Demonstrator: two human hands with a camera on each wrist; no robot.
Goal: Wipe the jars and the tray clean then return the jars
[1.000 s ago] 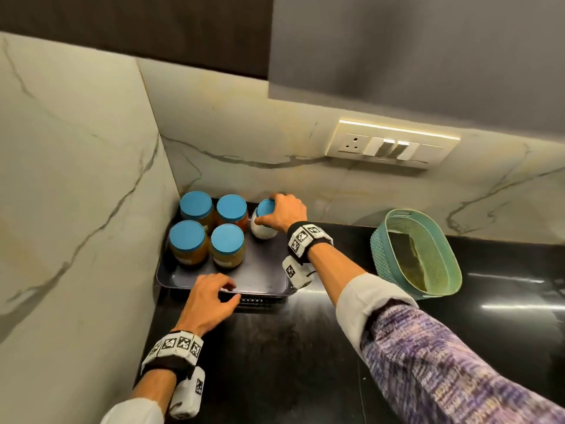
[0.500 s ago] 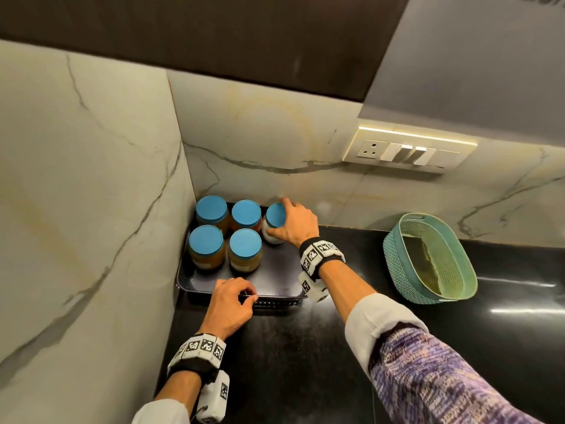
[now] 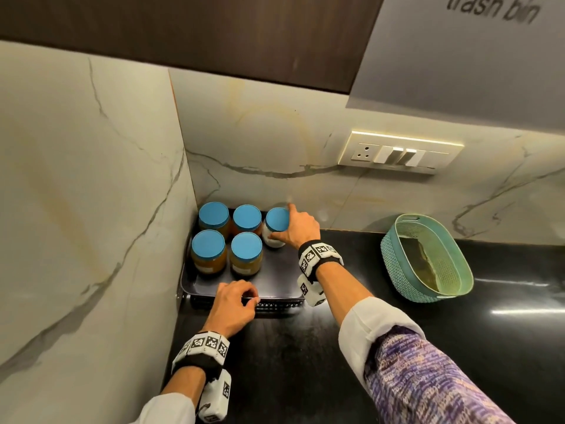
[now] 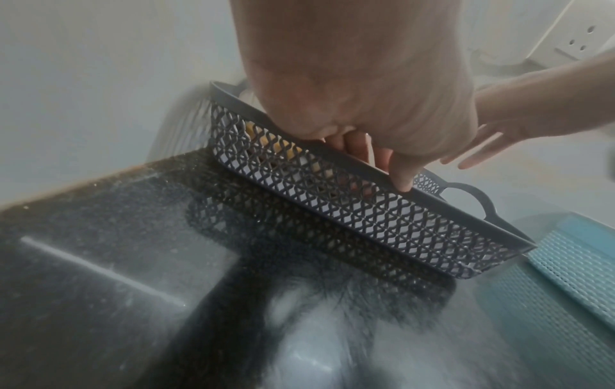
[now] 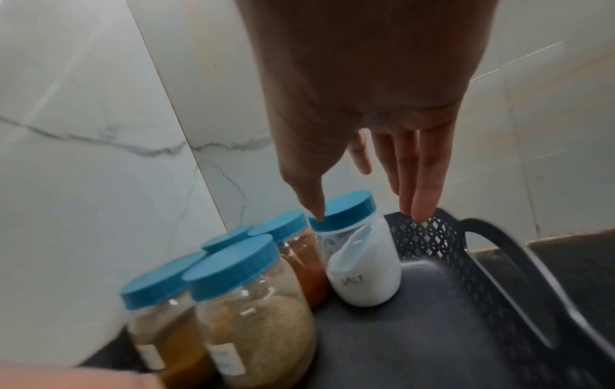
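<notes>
Salt jar [image 5: 364, 265] stands upright at the back right of the jar group on the dark tray [image 3: 275, 276], long axis vertical, blue lid up, "SALT" label facing the right wrist camera. Four more blue-lidded jars stand just beside it toward the corner wall. Tray sits on the black desk [image 3: 305, 362], long side along the back wall, pushed into the corner.

Right hand [image 3: 298, 229]: fingers nearly straight, thumb tip touching the lid edge, other fingers reaching past toward the tray's lattice wall. Released, not clasping the jar. Left hand [image 3: 234, 304]: fingers curled over the tray's near rim, pinching it.

Handling, as judged: jar looks like clear plastic or glass, smooth, rigid, part full, so moderately light; slick sides. Best hold is round the body below the lid, or over the lid from above. Tray is stiff lattice plastic; side handle offers a grip.

Teal basket [image 3: 428, 258] stands well apart to the right.
</notes>
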